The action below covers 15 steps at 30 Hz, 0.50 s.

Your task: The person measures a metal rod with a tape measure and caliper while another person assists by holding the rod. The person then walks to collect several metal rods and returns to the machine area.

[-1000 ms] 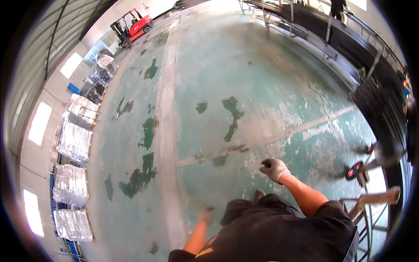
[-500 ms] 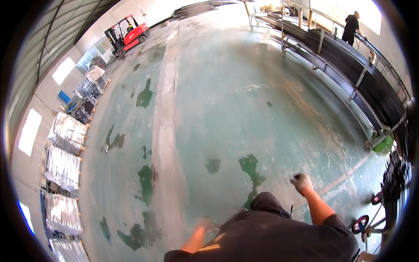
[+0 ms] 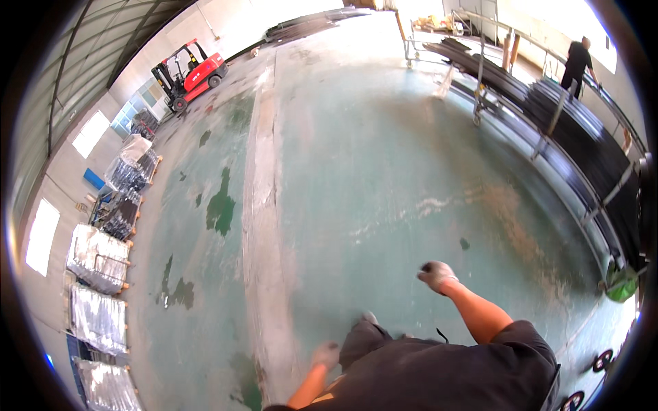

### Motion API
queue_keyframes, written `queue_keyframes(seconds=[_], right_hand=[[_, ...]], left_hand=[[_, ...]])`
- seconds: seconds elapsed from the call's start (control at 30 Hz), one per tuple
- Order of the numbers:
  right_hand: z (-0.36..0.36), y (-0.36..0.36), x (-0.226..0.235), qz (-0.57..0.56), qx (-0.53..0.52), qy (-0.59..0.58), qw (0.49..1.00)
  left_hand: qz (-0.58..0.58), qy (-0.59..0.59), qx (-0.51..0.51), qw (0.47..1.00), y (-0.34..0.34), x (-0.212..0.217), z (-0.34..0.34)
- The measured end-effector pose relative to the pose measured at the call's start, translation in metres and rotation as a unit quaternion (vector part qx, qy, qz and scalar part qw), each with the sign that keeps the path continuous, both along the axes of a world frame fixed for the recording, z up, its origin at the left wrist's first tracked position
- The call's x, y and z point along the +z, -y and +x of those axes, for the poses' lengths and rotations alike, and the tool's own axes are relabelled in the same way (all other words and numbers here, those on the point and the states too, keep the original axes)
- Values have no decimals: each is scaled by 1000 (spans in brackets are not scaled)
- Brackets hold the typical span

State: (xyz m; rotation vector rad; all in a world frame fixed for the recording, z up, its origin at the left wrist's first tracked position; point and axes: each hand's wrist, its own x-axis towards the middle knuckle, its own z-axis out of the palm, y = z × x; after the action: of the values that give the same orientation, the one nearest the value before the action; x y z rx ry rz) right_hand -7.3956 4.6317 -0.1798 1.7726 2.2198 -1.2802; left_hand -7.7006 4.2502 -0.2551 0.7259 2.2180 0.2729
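My right hand [image 3: 436,276], in a pale work glove with dark fingertips, swings forward over the green floor. Its fingers are curled closed, and nothing shows in them. Low beside my left hip, my left hand [image 3: 327,355] also wears a pale glove. Motion smears its fingers, so their position is unclear. Neither hand touches any object. Below me are my dark shirt and trousers, with one shoe tip [image 3: 370,317] showing.
A pale strip [image 3: 264,205] runs along the stained floor [image 3: 356,171]. Wrapped pallets [image 3: 98,320] line the left wall; a red forklift [image 3: 192,79] stands beyond. At right, a metal rack [image 3: 541,147] holds long dark bars, with a person [image 3: 577,65] behind it. Wheels [image 3: 602,360] show lower right.
I have moved forward across the floor; stains and pallets slide toward me. My right hand has swung inward to the left, and the wheeled stand at right has mostly left the view.
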Motion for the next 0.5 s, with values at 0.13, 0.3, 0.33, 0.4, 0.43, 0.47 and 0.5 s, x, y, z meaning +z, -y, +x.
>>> queue_keyframes(seconds=[0.13,0.3,0.33,0.4,0.43,0.47,0.5], right_hand=[[-201,-194,43,63,95,-97,989],[-312,-375,-4,61,-4,-34,998],[-313,-392,-26,34,-40,31,998],[-308,-442,-74,-76,-27,194,978],[-306,-463,-123,-154,15,273,949],[-303,-482,-166,-229,73,340,909],[-280,-489,-221,-203,236,374,874]], left_hand=[[-89,26,4,996,-80,-105,-114],[-140,25,-60,988,-297,-118,-309],[-151,22,-94,984,-340,-114,-356],[-135,1,-171,976,-461,-123,-452],[-139,-36,-243,959,-524,-123,-512],[-131,-110,-357,918,-591,-122,-571],[-124,-163,-425,882,-650,-128,-623]])
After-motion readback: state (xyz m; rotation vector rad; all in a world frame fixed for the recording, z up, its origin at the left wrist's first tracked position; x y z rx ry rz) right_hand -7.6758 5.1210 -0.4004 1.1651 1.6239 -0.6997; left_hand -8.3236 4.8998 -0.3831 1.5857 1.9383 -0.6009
